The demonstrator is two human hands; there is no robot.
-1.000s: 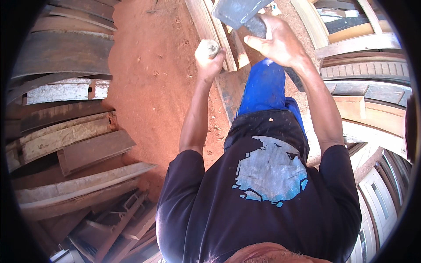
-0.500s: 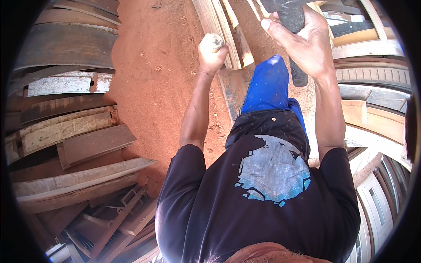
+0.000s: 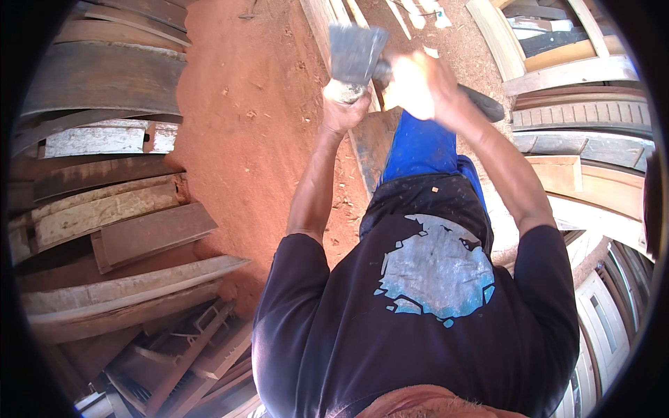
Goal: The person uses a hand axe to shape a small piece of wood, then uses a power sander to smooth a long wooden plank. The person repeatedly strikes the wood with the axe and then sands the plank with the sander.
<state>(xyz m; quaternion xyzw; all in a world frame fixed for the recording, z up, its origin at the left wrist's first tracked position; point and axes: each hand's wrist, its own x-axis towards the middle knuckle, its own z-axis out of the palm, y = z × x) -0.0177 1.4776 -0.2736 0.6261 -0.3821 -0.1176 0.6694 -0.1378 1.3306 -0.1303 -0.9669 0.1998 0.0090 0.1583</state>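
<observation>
Head view: axe-like tool (image 3: 357, 56) in right hand (image 3: 421, 83), broad end left.

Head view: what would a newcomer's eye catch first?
Probably the grey broad-bladed metal tool in the right hand, upper centre, near the pale round-ended piece in the left hand. Next come bright blue trousers below, then the black T-shirt with pale round print, lower centre.

The person's left forearm (image 3: 313, 182) points forward, the left hand (image 3: 343, 118) curled into a fist. The right forearm (image 3: 503, 161) slants inward, the right hand (image 3: 423, 87) near the left, its fingers glare-washed and blurred.
</observation>
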